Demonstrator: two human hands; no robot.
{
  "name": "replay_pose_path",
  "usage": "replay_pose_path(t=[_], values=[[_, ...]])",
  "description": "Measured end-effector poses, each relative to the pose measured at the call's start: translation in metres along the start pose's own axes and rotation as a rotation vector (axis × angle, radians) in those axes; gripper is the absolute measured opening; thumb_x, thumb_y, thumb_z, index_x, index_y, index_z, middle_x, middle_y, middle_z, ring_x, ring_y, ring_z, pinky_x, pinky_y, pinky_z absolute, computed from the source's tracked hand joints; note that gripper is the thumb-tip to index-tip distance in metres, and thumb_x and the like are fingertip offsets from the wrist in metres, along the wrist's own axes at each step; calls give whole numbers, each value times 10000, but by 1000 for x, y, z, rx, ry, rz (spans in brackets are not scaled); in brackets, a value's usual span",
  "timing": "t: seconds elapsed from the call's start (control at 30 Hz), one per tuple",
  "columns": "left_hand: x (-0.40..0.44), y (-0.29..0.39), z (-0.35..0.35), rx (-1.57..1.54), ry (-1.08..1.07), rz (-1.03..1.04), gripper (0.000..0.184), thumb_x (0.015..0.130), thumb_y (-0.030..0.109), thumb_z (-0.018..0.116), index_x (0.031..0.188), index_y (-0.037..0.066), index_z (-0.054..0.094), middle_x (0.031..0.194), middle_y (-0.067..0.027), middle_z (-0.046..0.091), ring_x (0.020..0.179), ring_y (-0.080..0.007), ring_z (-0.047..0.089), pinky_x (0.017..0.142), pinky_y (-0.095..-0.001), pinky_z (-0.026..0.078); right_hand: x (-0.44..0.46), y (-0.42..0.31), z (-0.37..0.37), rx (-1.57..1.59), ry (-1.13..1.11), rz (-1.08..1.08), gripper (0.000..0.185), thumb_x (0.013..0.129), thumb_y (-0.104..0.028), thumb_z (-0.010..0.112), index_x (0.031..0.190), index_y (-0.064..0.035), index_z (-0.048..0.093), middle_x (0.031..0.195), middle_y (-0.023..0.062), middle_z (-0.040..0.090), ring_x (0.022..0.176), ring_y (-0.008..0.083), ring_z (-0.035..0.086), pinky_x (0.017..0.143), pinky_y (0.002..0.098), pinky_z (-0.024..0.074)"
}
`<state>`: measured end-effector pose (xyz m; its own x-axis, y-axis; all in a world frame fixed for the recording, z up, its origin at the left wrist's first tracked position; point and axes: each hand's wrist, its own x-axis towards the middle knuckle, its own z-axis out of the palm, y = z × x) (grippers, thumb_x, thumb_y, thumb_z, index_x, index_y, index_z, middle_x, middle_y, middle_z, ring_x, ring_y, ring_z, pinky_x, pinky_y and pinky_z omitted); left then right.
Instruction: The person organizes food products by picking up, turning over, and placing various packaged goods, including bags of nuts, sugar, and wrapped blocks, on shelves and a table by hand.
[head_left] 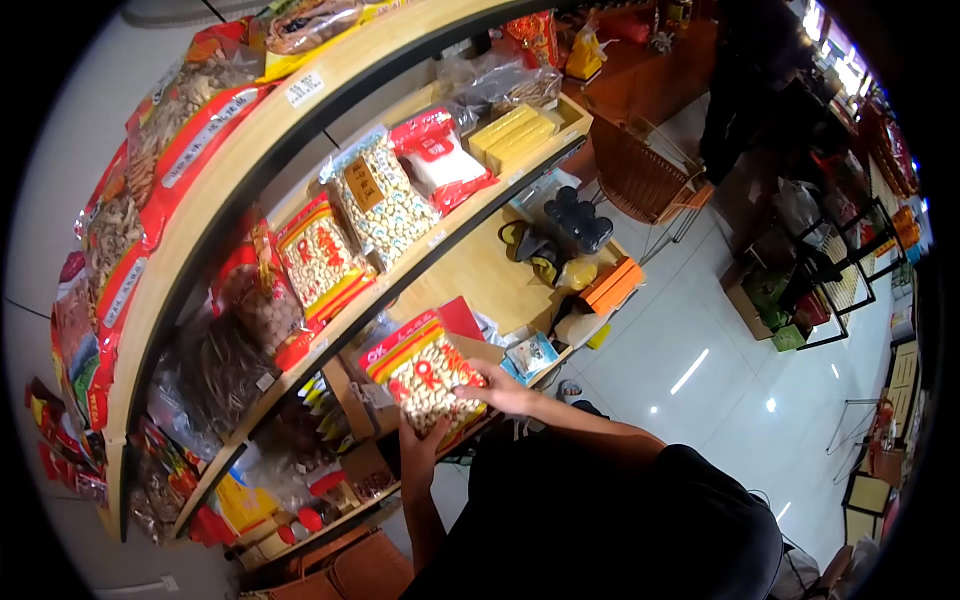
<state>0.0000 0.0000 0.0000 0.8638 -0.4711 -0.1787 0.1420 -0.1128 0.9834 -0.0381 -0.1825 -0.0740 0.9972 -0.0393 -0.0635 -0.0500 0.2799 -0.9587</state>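
Note:
A clear plastic bag of pale nuts or seeds, with red and yellow print and the letters OK, is held up in front of the shelves. My left hand grips its lower edge, fingers closed on the plastic. On the side nearer the floor, my right hand is closed on the bag too, thumb over its front. A similar red and yellow bag stands on the shelf above, beside a larger clear bag of pale pieces with a brown label.
Curved wooden shelves hold a red and white bag, yellow boxes, dark shoes and orange boxes. A wicker chair stands past the shelf end. Across the tiled floor is a black metal rack.

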Motion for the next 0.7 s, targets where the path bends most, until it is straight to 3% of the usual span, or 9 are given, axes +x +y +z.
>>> replay_pose_path(t=[0.03,0.07,0.1,0.17,0.33,0.43,0.5,0.6,0.7], values=[[-8,17,-4,2,-3,-24,624,826,-19,639,1357,14,312,1258,-120,510,1132,-173,526,964,-309,432,-2,-6,13,149,15,30,540,853,-302,698,1267,-18,500,1222,137,572,1136,230,525,997,352,405],[-16,32,-7,4,-8,-49,587,824,-38,632,1328,11,337,1216,-110,534,1083,-153,553,921,-286,462,-6,-19,24,213,46,8,489,852,-252,701,1230,-4,513,1143,101,605,1063,183,551,937,319,440],[11,-13,78,-223,-42,-32,573,830,-44,623,1321,4,330,1193,-109,543,1064,-142,558,906,-279,467,-25,-22,-74,127,52,39,478,851,-215,699,1232,2,508,1139,86,605,1074,159,543,937,299,433],[7,6,53,-183,-35,2,573,838,-51,604,1328,-12,309,1191,-117,542,1069,-151,555,920,-292,460,-12,-24,-46,218,39,-43,467,853,-194,696,1230,4,505,1120,74,614,1058,153,554,937,284,429],[10,27,27,-155,-135,197,585,836,-74,582,1338,-33,286,1211,-143,537,1086,-183,557,940,-313,452,-1,-40,-27,293,-64,-96,769,809,-220,724,1415,-19,294,1371,110,430,1272,198,386,1070,348,306],[15,15,-2,-209,-167,289,570,823,-90,586,1331,-41,333,1235,-169,538,1090,-205,567,946,-331,453,7,-38,-14,218,-92,-96,811,815,-252,726,1438,-49,249,1372,110,421,1244,210,418,1027,360,373],[20,4,-22,-174,-155,270,517,814,-76,608,1284,-44,394,1190,-155,566,1043,-194,580,904,-313,468,16,-16,-4,210,-67,-136,691,844,-290,702,1384,-90,320,1268,86,495,1106,169,507,790,287,504],[40,-17,-52,-54,-233,96,439,809,-28,644,1206,-41,457,1149,-132,581,976,-170,579,854,-297,464,8,-10,18,194,86,-32,635,864,-351,671,1349,-93,353,1203,91,528,1032,152,537,749,279,505],[44,-39,-53,-111,-255,-49,502,810,-16,652,1254,-54,421,1162,-131,578,1020,-180,567,874,-303,457,-7,-1,29,191,177,58,608,873,-402,648,1325,-93,384,1125,91,554,929,144,567,729,280,505]])
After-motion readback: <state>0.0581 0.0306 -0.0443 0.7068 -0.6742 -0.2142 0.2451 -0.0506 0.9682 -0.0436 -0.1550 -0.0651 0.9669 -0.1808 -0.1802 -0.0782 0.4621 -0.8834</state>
